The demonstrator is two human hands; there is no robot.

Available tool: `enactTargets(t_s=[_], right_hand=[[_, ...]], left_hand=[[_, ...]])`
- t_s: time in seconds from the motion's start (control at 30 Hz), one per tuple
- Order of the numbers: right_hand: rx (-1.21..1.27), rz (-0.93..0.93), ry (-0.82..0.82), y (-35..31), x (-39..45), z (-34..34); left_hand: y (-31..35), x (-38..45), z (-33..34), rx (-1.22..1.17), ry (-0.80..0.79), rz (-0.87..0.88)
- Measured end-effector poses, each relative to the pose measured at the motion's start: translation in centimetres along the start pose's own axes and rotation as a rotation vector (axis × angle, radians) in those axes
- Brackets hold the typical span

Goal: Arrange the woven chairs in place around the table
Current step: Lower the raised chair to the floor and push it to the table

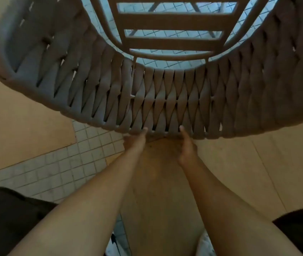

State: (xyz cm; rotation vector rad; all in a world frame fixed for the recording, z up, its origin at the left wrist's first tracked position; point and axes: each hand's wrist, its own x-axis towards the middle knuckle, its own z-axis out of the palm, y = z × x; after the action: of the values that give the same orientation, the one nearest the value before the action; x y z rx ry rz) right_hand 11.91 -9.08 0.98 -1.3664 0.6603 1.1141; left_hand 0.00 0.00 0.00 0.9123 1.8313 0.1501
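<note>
Small white floor tiles [58, 172] show at the lower left of the frame, partly covered by tan sheets of board [257, 163] that spread across the left, centre and right. Filling the whole upper half is the woven chair [165, 100], seen from behind and above: its curved back of twisted grey straps sweeps from upper left to upper right, and the slatted seat frame [172, 39] sits at the top centre with tile visible through the gaps. Both arms reach up from the bottom of the frame to the middle of the back's top rim. The left hand [135, 141] and the right hand [185, 146] each curl over that rim, thumbs on the near side, fingers tucked out of sight. Gripping close together at the centre probably keeps the chair balanced for shifting. No desk is visible, so how near the chair is to its place cannot be judged.
</note>
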Motion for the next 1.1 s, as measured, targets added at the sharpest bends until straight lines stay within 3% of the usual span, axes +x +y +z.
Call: enactTargets(t_s=[0.13, 0.33, 0.47, 0.67, 0.77, 0.97, 1.1], right_hand=[[0.274, -0.06, 0.041, 0.0, 3.1, 0.2], [0.282, -0.091, 0.078, 0.8, 5.0, 1.2], [0.247, -0.082, 0.116, 0.4, 5.0, 1.4], [0.315, -0.056, 0.111, -0.6, 2.6, 0.8], [0.381, -0.067, 0.075, -1.5, -1.2, 0.3], [0.226, -0.087, 0.164, -4.9, -12.1, -0.4], [0.117, -0.074, 0.253, -7.2, -20.0, 0.6]], left_hand=[[-0.4, 2.8, 1.2, -0.344, 0.037, -0.12], [0.3, 5.1, 2.1, -0.735, -0.048, -0.183], [0.6, 4.7, 1.5, -0.782, -0.037, -0.219], [0.0, 1.9, 0.6, -0.77, -0.046, -0.124], [0.4, -1.8, -0.7, -0.689, 0.039, -0.064], [3.1, -13.0, -4.7, -0.551, 0.267, -0.053], [5.3, -20.8, -8.0, -0.549, 0.351, 0.161]])
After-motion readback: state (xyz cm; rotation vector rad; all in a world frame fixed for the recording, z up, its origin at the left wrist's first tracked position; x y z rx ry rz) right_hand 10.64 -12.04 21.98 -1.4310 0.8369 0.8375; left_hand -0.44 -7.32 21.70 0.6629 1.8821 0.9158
